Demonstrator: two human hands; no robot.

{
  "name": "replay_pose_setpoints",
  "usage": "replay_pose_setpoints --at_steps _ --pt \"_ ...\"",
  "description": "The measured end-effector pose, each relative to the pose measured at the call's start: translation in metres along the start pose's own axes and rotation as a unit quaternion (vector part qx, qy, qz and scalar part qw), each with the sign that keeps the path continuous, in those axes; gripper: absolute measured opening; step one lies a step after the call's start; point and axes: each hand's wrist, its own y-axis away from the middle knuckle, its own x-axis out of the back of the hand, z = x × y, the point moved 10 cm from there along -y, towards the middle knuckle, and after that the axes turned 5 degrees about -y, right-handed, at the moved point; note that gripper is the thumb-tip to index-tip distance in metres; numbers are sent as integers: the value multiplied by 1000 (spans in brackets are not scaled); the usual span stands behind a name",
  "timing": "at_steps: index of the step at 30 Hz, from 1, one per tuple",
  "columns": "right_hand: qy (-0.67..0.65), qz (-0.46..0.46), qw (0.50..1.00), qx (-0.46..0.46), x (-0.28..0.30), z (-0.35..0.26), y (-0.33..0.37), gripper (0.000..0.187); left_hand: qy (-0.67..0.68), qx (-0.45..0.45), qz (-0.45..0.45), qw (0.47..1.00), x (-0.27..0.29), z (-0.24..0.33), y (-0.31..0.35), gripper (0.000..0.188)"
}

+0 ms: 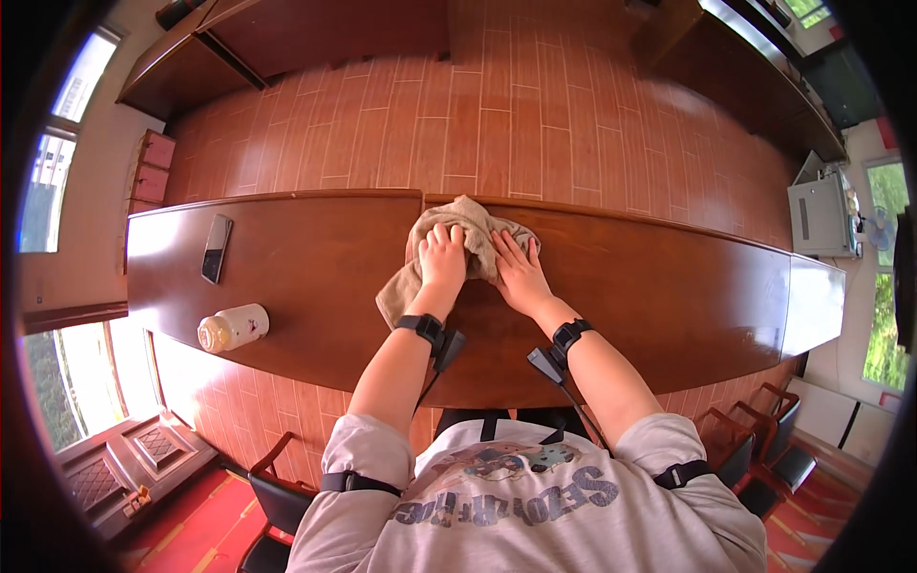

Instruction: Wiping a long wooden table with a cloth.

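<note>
A beige-brown cloth point(462, 212) lies bunched on the polished brown wooden table point(650, 286), close to its far edge and across a seam in the top. My left hand point(442, 263) presses down on the cloth with its fingers bent into the fabric. One corner of the cloth trails toward me beside my left wrist. Just to the right, my right hand point(521, 277) rests on the cloth's right part, fingers stretched out and lying flat. Both wrists wear black bands with small devices.
On the table's left part lie a smartphone point(217, 250) and a white bottle with a yellowish cap point(234, 328) on its side. Dark chairs point(282, 492) stand behind me on both sides. Beyond a tiled floor point(497, 124) are wooden desks point(325, 38). A grey cabinet point(817, 215) stands at the right.
</note>
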Motion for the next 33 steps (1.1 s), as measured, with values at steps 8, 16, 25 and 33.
replay_pose_setpoints --at_steps 8,16,25,33 --pt "10 24 979 -203 26 78 163 51 105 -398 -95 907 4 188 92 25" --pt "-4 -149 984 -100 -16 10 242 43 227 -627 -185 722 26 174 198 36" --pt "-87 -78 990 78 -40 -58 112 57 138 -173 -151 963 24 14 151 61" --pt "-115 2 987 111 -30 -50 111 40 11 -80 -149 985 -15 20 156 67"
